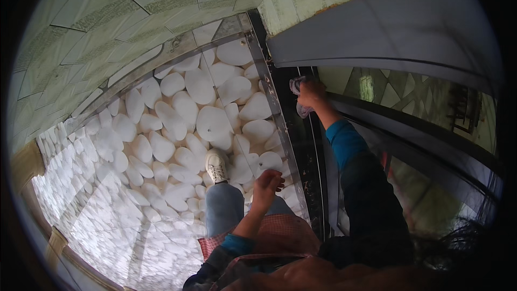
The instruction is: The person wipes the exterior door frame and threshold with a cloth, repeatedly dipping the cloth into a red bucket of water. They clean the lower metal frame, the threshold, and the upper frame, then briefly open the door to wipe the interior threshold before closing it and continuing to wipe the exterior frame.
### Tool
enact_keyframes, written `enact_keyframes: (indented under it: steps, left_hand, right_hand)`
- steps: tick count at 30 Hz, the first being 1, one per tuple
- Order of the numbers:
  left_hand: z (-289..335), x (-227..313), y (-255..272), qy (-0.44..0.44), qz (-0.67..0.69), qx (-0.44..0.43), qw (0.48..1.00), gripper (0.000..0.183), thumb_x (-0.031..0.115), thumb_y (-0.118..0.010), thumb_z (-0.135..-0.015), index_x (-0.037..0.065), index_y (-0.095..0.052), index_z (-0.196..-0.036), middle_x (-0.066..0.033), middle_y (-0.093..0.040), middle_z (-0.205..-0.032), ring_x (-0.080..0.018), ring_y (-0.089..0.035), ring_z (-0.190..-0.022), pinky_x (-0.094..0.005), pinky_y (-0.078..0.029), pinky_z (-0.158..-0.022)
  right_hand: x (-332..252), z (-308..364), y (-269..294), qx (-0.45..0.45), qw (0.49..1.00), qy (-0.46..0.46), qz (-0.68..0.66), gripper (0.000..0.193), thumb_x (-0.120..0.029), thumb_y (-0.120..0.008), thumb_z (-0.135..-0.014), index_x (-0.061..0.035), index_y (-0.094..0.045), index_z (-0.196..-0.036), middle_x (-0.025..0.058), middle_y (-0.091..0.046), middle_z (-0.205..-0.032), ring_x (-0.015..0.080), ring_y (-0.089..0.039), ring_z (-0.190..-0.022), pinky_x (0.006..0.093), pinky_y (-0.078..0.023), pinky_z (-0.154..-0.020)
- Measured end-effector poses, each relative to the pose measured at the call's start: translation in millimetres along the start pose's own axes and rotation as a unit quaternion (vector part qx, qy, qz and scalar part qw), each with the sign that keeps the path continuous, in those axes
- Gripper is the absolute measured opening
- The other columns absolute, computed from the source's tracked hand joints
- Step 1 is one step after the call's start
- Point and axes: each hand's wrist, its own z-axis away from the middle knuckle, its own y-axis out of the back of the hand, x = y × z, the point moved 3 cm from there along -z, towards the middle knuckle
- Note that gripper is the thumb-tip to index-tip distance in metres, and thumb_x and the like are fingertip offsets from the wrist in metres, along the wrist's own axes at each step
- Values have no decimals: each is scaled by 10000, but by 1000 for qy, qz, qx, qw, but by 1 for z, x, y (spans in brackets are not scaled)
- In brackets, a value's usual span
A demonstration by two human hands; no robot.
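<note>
My right hand (311, 95) is stretched forward, closed around a crumpled greyish-purple cloth (302, 109). Part of the cloth bulges out past the fingers, against the black metal frame (291, 124) along the sliding door's edge. My left hand (266, 187) hangs over the floor in front of my knees, its fingers curled in loosely; no object shows in it. Beyond the frame, on the right, are the dark-framed glass door panels (398, 89), with reflections in the glass.
The glossy floor (183, 124) has a white pebble pattern. Pale tiled wall (134, 16) runs along the far left, and a grey panel (371, 29) rises at the upper right. A cream shoe (216, 166) stands below me. A red checked apron (280, 234) covers my lap.
</note>
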Motion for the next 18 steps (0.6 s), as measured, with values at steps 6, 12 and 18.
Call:
enact_keyframes:
  steps: [6, 12, 18]
  left_hand:
    - [-2, 0, 9, 6, 37, 5, 999, 155, 116, -539, -911, -4, -591, -994, -110, -654, -832, -159, -614, -737, -278, -492, -659]
    - [-1, 3, 11, 4, 33, 11, 999, 155, 120, -541, -911, 0, -591, -997, -106, -653, -826, -156, -611, -736, -275, -488, -655]
    - [-6, 7, 8, 12, 23, 1, 1000, 168, 142, -545, -914, 8, -591, -1002, -100, -655, -832, -157, -613, -727, -274, -490, -659]
  right_hand:
    - [34, -45, 5, 242, 953, -86, -160, 437, -344, -620, -777, -58, -619, -1108, 183, -578, -1153, 330, -549, -1087, 449, -442, -933]
    - [19, -45, -19, 139, 986, -89, -10, 440, -272, -616, -793, -86, -579, -1190, 144, -487, -1310, 349, -502, -1150, 475, -438, -934]
    - [32, -35, 12, 74, 990, -78, -88, 437, -268, -615, -793, -79, -576, -1185, 147, -473, -1336, 362, -481, -1189, 474, -444, -930]
